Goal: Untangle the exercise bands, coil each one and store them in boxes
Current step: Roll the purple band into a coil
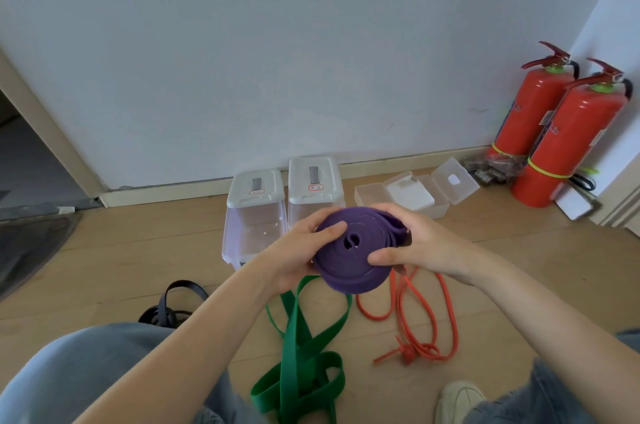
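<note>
- Black band [173, 306]: flat, dark strap, loosely looped on the wood-plank floor [104, 268] at the left.
- Left hand [298, 257]: fingers closed on the left side of the purple band [356, 250], thumb lying across its top face.
- Purple band: wide, matte, flat rubber wound into a spiral disc, held above the floor in front of two lidded translucent boxes [256, 212].
- Green band [301, 354]: flat, broad, tangled below.
- Right hand [415, 240]: fingers clasping the coil's right edge.
- Orange band [426, 316]: thin, cord-like, knotted.
</note>
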